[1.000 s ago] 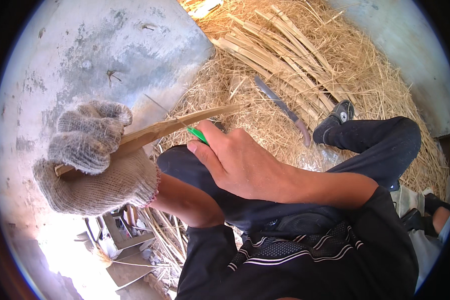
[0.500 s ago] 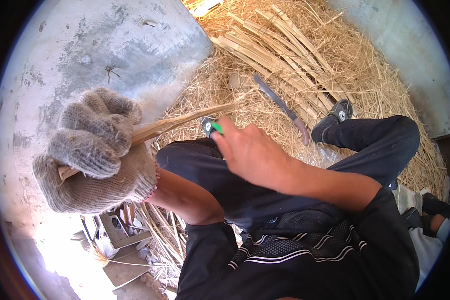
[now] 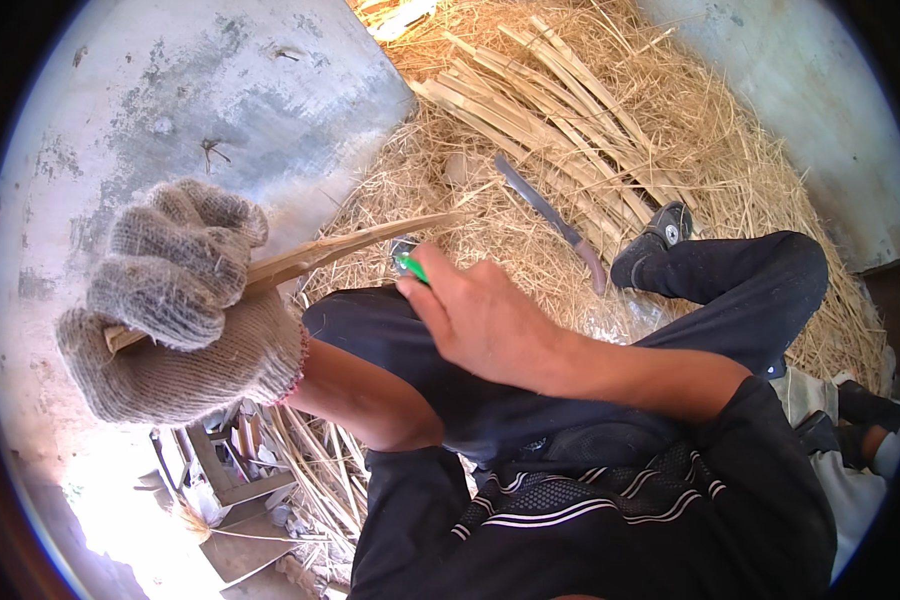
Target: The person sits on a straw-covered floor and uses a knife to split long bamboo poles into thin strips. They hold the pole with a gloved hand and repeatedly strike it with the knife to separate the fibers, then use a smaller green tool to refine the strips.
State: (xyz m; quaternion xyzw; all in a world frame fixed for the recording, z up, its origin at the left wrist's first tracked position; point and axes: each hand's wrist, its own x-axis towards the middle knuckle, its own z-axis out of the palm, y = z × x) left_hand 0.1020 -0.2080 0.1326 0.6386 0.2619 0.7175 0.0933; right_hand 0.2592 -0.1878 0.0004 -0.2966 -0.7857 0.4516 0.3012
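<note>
Gloved left hand (image 3: 175, 300) clamps bamboo strip (image 3: 370, 240); bare right hand (image 3: 490, 320) grips green-handled knife (image 3: 410, 265) beside it.

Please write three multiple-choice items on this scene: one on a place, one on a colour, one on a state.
1. Where does the long knife lie?
A. on the straw, beside the cut strips
B. in the right hand
C. on the concrete

2. What colour is the tool handle at the right hand?
A. red
B. green
C. yellow

3. How is the left hand?
A. bare and open
B. gloved, fist shut on the stick
C. flat on the knee

Answers: 1 A, its blade rests on straw by the bundle; 2 B, green shows at the fingertips; 3 B, a knit glove wraps the stick.
</note>
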